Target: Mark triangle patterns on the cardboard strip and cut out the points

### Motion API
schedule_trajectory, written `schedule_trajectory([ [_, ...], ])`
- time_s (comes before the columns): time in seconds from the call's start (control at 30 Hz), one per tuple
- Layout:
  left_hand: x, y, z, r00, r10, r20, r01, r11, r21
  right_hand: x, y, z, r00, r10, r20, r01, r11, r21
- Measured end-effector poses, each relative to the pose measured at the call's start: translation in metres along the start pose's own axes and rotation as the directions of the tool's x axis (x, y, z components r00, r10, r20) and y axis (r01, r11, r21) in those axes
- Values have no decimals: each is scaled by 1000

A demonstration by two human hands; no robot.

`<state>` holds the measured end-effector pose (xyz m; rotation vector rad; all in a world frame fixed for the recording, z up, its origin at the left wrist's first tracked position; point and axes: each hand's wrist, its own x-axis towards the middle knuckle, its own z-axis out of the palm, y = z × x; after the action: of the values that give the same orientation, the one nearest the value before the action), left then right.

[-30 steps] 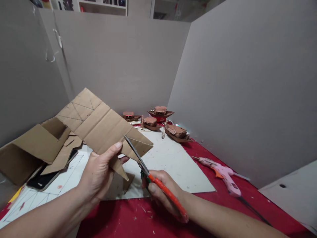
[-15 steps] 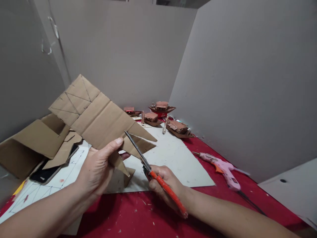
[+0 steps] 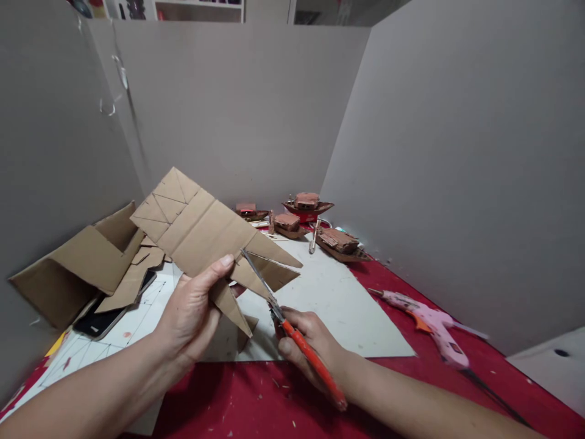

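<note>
A flat piece of cardboard (image 3: pixel 201 219) with drawn triangle lines at its far end is tilted up in front of me. My left hand (image 3: pixel 196 305) grips its near edge, thumb on top and fingers underneath. Pointed strips are cut into the end towards my right. Red-handled scissors (image 3: pixel 306 353) are held in my right hand (image 3: pixel 311 341), the fingers wrapped round the handles. Their blades lie across the cardboard, the upper one over its face and its tip near my left thumb. A small cardboard offcut (image 3: pixel 247 332) lies below on the white sheet.
Several brown model boats (image 3: pixel 340 244) stand at the back. A pink glue gun (image 3: pixel 432 323) lies on the red tabletop (image 3: pixel 237 402) at right. A folded cardboard box (image 3: pixel 86 262), a phone (image 3: pixel 103 320) and a drawn paper plan (image 3: pixel 146 305) are at left. Grey panels (image 3: pixel 237 110) enclose the table.
The view has shifted, so the scene sits slightly lower and further right. Both hands keep their grips, and the scissor blades look a little closer together on the cardboard.
</note>
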<state>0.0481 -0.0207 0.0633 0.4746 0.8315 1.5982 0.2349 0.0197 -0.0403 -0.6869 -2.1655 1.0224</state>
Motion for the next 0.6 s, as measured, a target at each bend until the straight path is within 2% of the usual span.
schedule_trajectory([
  [0.37,-8,1,2,998,67,13,-67,997,30,0,-9,-2,998,-15,-63,16,1000,19],
  [0.5,-11,3,2,998,56,39,-57,998,41,3,-8,-3,997,-39,-67,42,998,44],
  [0.6,-13,4,1,999,38,22,-39,998,49,5,-6,-2,995,-61,-81,62,998,1],
])
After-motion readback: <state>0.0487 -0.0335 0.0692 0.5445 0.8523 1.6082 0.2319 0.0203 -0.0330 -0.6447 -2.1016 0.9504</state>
